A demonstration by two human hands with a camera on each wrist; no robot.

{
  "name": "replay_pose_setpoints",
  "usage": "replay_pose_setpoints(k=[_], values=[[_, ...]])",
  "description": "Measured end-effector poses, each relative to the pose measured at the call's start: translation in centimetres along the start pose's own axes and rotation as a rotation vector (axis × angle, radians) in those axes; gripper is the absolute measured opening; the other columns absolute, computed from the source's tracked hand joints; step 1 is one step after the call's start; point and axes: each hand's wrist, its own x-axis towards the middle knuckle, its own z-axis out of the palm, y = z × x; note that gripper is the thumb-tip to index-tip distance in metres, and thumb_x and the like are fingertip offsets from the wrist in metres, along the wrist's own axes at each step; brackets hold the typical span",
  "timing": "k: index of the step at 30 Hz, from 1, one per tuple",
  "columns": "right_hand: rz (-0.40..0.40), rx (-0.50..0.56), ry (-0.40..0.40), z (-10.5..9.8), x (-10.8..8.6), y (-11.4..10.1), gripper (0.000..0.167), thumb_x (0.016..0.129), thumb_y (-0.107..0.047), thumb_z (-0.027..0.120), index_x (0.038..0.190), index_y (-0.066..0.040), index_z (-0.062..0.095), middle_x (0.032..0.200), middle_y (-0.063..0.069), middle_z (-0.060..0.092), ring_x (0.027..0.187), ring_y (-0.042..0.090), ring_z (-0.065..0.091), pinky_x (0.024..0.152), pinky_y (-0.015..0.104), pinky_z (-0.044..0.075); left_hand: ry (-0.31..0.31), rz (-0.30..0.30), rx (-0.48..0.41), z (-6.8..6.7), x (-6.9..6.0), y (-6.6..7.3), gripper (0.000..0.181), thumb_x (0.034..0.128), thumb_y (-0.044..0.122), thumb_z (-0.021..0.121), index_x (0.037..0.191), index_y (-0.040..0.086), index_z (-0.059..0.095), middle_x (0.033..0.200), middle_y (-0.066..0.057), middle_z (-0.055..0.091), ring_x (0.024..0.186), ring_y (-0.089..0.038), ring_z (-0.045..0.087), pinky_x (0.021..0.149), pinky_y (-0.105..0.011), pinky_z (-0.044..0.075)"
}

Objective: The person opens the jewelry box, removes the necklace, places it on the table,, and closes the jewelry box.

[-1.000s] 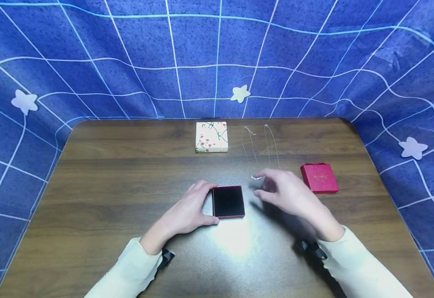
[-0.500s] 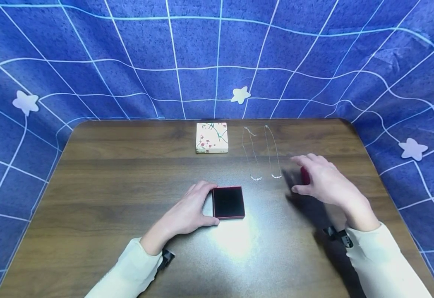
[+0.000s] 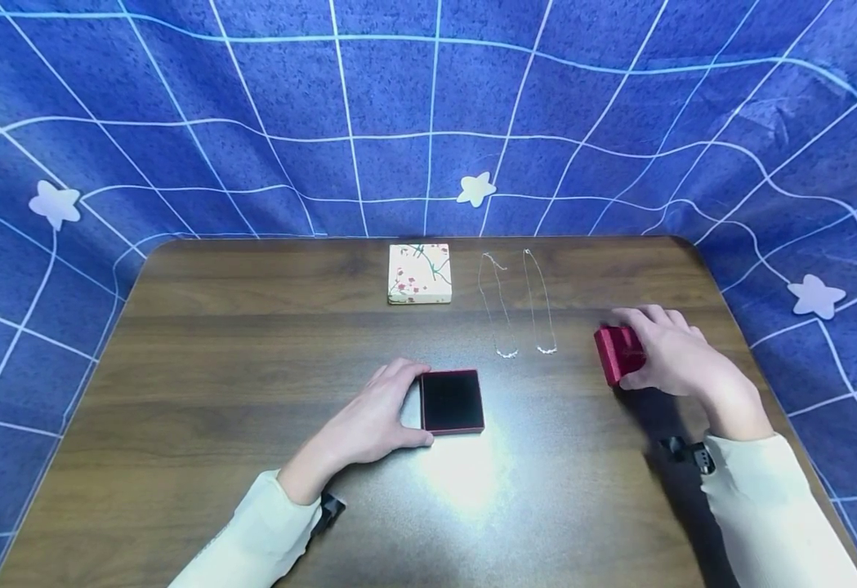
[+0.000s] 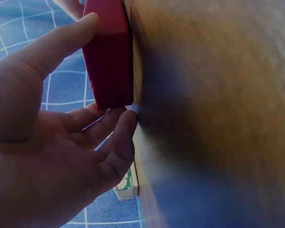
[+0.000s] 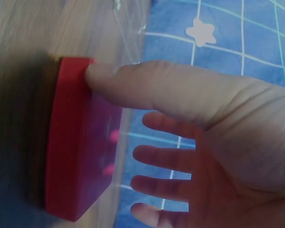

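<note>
My left hand (image 3: 372, 420) holds a shallow red jewelry box (image 3: 452, 400) on the table, thumb at the near edge and fingers at the far one. A black pad fills that box. In the left wrist view the thumb presses the red side of the jewelry box (image 4: 109, 66). To the right, my right hand (image 3: 681, 359) grips a red box lid (image 3: 619, 355), with thumb and index finger at opposite edges. The right wrist view shows my thumb on the lid (image 5: 66, 142); the other fingertips' contact is unclear there. Two silver necklaces, one left (image 3: 506, 354) and one right (image 3: 546, 349), lie stretched out between the hands.
A white flower-patterned box (image 3: 419, 273) stands near the table's back edge. A blue gridded cloth (image 3: 384, 90) with white stars hangs behind and around the sides of the wooden table (image 3: 252, 327).
My right hand moved from the left necklace's pendant rightward to the red box lid, closing round its edges. The lid has shifted slightly. My left hand has stayed at the jewelry box.
</note>
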Motion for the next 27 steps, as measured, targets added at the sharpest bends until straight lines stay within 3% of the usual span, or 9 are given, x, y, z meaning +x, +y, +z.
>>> replay_pose_setpoints(k=[8, 16, 27], values=[[0.004, 0.019, -0.053, 0.3, -0.1, 1.1, 0.110, 0.063, -0.023, 0.102, 0.153, -0.003, 0.042, 0.143, 0.033, 0.045, 0.125, 0.057, 0.042, 0.093, 0.077, 0.045, 0.017, 0.013, -0.004, 0.1, 0.0, 0.1, 0.088, 0.0750, 0.025, 0.096, 0.149, 0.002, 0.054, 0.138, -0.006, 0.058, 0.130, -0.026, 0.051, 0.113, -0.047, 0.043], [-0.020, 0.044, -0.049, 0.7, 0.0, 1.5, 0.104, 0.061, -0.013, 0.099, 0.149, -0.001, 0.046, 0.134, 0.033, 0.050, 0.116, 0.054, 0.049, 0.093, 0.068, 0.049, 0.015, 0.011, -0.002, 0.0, 0.1, 0.2, 0.088, 0.0750, 0.025, 0.096, 0.149, 0.003, 0.053, 0.138, -0.007, 0.058, 0.132, -0.026, 0.051, 0.114, -0.047, 0.042], [-0.038, 0.032, -0.046, 1.0, 0.2, 1.7, 0.100, 0.060, -0.009, 0.098, 0.146, 0.000, 0.047, 0.130, 0.033, 0.052, 0.114, 0.054, 0.053, 0.093, 0.068, 0.049, 0.015, 0.014, -0.003, -0.1, 0.1, 0.1, 0.090, 0.0744, 0.027, 0.096, 0.149, 0.003, 0.053, 0.139, -0.006, 0.058, 0.131, -0.026, 0.051, 0.114, -0.047, 0.043]])
